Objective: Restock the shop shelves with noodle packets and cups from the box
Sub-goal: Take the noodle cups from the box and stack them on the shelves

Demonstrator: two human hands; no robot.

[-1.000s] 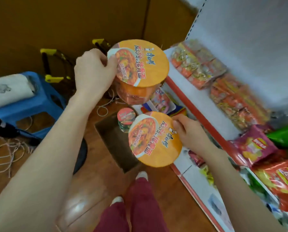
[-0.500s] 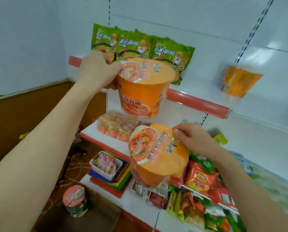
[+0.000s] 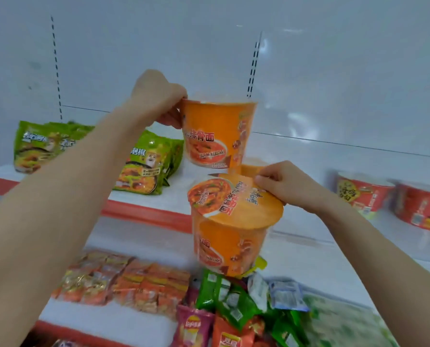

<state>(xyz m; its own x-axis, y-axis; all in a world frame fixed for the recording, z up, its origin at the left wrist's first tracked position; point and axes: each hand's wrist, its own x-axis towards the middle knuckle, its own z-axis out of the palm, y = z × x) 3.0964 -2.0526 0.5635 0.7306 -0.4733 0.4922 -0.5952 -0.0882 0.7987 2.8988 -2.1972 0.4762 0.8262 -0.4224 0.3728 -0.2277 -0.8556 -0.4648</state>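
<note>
Two orange paper noodle cups, now lifted from floor level: our left hand (image 3: 156, 98) is grasping the upper cup (image 3: 217, 134) above the white shelf (image 3: 178, 196)'s front edge; our right hand (image 3: 281, 186) is pinching the lower cup (image 3: 231, 226)'s rim. Shelving is imminent.

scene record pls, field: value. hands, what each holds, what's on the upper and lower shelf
left hand: grips the rim of the upper orange noodle cup, raised at upper-shelf height
right hand: pinches the lid edge of the lower orange noodle cup, tilted toward the camera
upper shelf: green noodle packets at left, red noodle cups at right, a bare gap between them
lower shelf: orange packets, mixed snack bags
placement: neither orange cup set down yet
</note>
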